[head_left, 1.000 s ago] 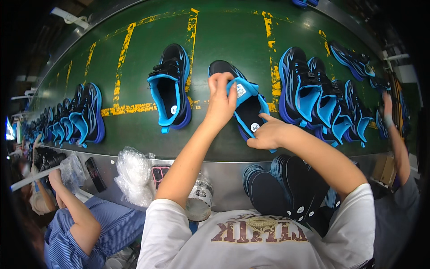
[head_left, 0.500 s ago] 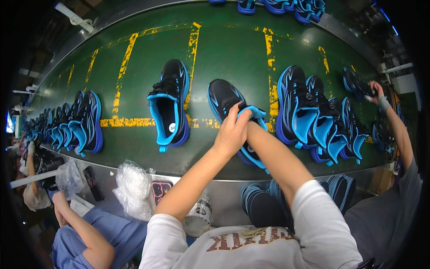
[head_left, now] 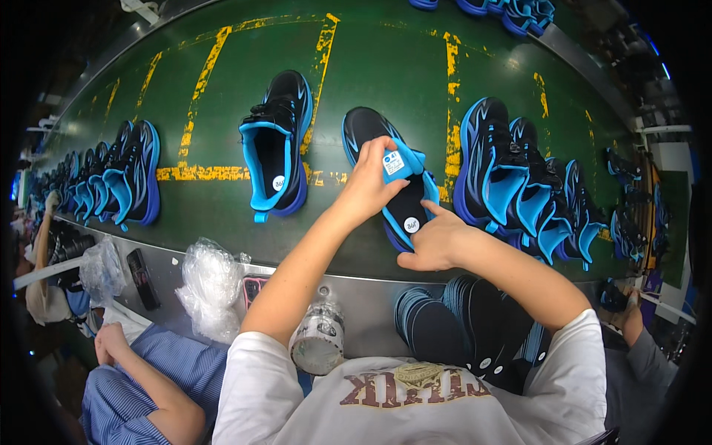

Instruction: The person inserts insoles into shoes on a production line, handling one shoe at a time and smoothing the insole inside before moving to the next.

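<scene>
A black sneaker (head_left: 365,127) with blue trim lies tilted on the green work surface before me. My left hand (head_left: 368,182) pinches its light-blue tongue (head_left: 397,165), folded back so that a white printed label shows. My right hand (head_left: 437,239) is at the collar and heel on the shoe's right side, index fingertip on the collar edge and thumb beside the heel; its other fingers are curled and partly hidden. Inside the shoe a dark insole carries a round white sticker (head_left: 411,224). To the left, a matching sneaker (head_left: 280,141) stands untouched, its opening toward me.
Rows of similar sneakers stand at right (head_left: 493,163) and left (head_left: 133,174). Along the near metal ledge are stacked dark insoles (head_left: 434,326), a cup-like container (head_left: 319,345), clear plastic wrap (head_left: 210,285) and a phone (head_left: 142,278). People sit on both sides.
My crossed hands have come apart; the right has drawn back from inside the shoe to its heel side. The tongue is now folded out. The person at right has lowered their arm.
</scene>
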Demonstrator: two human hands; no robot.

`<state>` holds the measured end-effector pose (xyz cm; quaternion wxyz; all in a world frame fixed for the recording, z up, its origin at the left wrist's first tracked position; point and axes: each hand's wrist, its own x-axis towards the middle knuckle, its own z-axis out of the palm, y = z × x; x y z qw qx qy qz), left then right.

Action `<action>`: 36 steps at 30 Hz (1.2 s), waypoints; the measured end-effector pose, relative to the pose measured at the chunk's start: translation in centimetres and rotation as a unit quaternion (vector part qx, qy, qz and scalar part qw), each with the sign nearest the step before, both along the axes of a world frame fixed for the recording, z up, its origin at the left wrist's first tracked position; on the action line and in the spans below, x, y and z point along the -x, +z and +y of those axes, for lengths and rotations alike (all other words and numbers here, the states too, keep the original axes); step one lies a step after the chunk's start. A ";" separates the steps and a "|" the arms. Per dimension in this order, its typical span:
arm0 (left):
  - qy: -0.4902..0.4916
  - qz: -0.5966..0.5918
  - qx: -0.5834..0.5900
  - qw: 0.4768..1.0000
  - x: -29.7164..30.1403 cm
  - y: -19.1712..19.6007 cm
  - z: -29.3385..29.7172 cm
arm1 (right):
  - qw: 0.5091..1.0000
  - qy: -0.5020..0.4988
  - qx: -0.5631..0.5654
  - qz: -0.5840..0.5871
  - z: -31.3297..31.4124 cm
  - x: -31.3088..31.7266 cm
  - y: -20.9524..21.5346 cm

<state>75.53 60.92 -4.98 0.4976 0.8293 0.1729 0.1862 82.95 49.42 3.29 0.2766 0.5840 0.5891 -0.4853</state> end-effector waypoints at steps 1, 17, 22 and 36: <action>-0.010 0.009 -0.004 1.000 -0.4 0.3 -0.3 | 1.000 -0.021 -0.004 -0.006 -0.4 0.0 -0.9; 0.005 -0.085 -0.296 0.952 4.4 3.4 -3.9 | 0.783 -0.396 -0.478 0.041 -13.0 4.4 -4.0; 0.034 -0.068 -0.426 0.901 2.3 0.9 1.6 | 0.707 -0.405 -0.577 0.058 -12.0 4.2 -1.4; 0.065 0.116 -0.709 0.693 0.5 2.1 2.1 | 0.685 -0.599 -0.329 -0.253 -41.8 10.8 -5.2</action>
